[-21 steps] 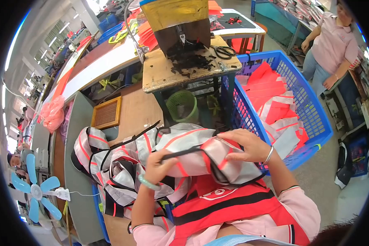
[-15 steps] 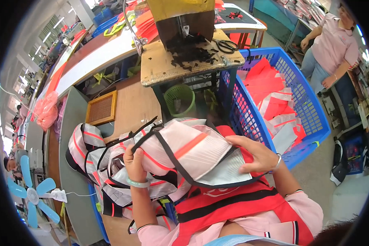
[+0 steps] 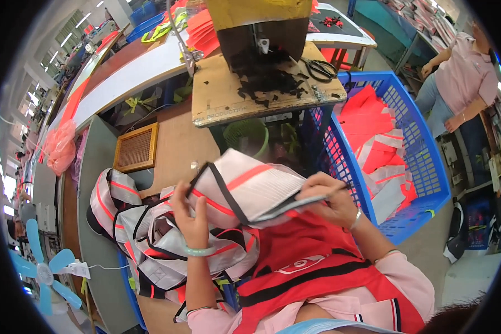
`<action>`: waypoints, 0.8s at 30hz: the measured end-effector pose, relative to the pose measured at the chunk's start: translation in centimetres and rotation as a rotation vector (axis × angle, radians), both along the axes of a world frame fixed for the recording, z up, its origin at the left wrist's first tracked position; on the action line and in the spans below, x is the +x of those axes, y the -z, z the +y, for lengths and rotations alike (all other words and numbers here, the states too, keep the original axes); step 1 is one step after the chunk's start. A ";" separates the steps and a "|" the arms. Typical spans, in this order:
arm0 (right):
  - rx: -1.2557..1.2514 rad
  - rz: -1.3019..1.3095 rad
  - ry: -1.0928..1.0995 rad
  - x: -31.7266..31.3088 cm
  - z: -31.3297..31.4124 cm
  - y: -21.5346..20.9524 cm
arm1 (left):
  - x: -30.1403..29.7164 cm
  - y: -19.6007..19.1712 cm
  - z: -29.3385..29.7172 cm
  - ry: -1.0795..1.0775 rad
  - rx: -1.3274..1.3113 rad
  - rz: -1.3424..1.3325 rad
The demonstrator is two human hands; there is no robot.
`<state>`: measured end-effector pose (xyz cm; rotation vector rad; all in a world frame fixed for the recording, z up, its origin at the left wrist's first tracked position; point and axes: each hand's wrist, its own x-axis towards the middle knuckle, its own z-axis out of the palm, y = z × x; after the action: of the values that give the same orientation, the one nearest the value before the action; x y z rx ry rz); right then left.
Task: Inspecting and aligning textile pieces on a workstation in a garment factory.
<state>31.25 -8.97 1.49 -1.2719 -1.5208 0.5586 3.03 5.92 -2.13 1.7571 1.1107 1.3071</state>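
Observation:
A silver-white reflective vest piece (image 3: 247,181) with orange stripes and black-bound edges hangs above my red apron (image 3: 306,239). My right hand (image 3: 327,200) grips its right edge, with fingers closed over the folded fabric. Beside its left edge, my left hand (image 3: 192,220) has its thumb and fingers apart; no grip on the cloth shows. A heap of similar reflective vests (image 3: 158,239) lies left of my lap, partly behind my left forearm. How the held piece folds underneath is hidden.
Ahead stands a small wooden machine table (image 3: 217,106) with black scraps (image 3: 270,86) and scissors (image 3: 320,69). A blue basket (image 3: 423,195) of orange and silver pieces sits at right. Below the table is a green basket (image 3: 261,136). A blue fan (image 3: 44,271) is at left. Another person (image 3: 462,78) stands far right.
My left hand has come off the black-bound edge and its fingers have spread. My right hand has closed on the right edge, and the vest piece has tilted and folded there.

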 end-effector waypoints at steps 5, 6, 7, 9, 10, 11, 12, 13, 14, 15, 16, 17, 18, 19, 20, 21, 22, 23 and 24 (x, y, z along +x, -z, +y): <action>-0.019 0.045 -0.079 2.4 5.1 -1.5 | 9.3 -10.9 -2.4 0.222 0.706 0.570; -0.047 0.012 -0.106 3.0 5.9 -1.1 | 11.2 -11.9 -1.7 0.318 0.690 0.572; -0.048 0.070 -0.111 3.5 6.6 -1.0 | 12.2 -12.1 -0.6 0.315 0.692 0.584; -0.042 0.135 -0.120 4.2 7.6 -0.7 | 13.7 -11.9 1.4 0.387 0.438 0.691; -0.109 0.194 -0.130 4.6 7.9 -0.4 | 14.1 -11.4 2.4 0.384 0.441 0.701; -0.177 0.251 -0.139 5.1 8.2 -0.2 | 14.4 -10.7 3.3 0.485 0.367 0.599; -0.180 0.255 -0.141 6.1 8.5 0.1 | 14.7 -10.1 4.1 0.584 0.285 0.491; -0.211 0.169 -0.071 7.4 8.9 0.1 | 15.1 -9.9 4.6 0.610 0.160 0.446; -0.242 0.081 -0.003 8.3 9.6 0.1 | 15.3 -9.6 5.5 0.607 0.155 0.451; -0.216 0.257 -0.013 8.4 10.3 -1.1 | 15.2 -9.1 6.7 0.676 0.050 0.400; -0.254 0.397 -0.018 9.0 11.0 -1.3 | 15.4 -8.7 7.8 0.751 -0.056 0.345; -0.190 0.532 -0.018 9.1 12.0 -1.7 | 15.5 -8.4 8.8 0.769 -0.091 0.323; -0.125 0.665 -0.015 9.2 13.0 -2.0 | 15.8 -8.5 9.6 0.771 -0.097 0.322; -0.129 0.667 -0.011 9.9 13.9 -1.9 | 16.2 -8.7 10.4 0.780 -0.120 0.346; -0.151 0.575 -0.030 10.6 14.8 -1.6 | 16.6 -8.9 11.1 0.789 -0.142 0.369; -0.175 0.484 -0.052 11.2 15.8 -1.3 | 16.9 -8.8 11.7 0.771 -0.171 0.390; -0.179 0.485 -0.053 11.4 16.6 -1.1 | 17.3 -8.8 12.5 0.769 -0.176 0.389; -0.167 0.508 -0.029 11.5 17.5 -1.0 | 17.7 -8.9 13.3 0.753 -0.199 0.408; -0.155 0.531 -0.005 11.6 18.3 -0.8 | 18.0 -8.9 14.2 0.736 -0.221 0.426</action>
<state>42.84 9.33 2.31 -1.1176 -1.0514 0.9474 21.05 20.08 6.81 2.0342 0.6584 0.3663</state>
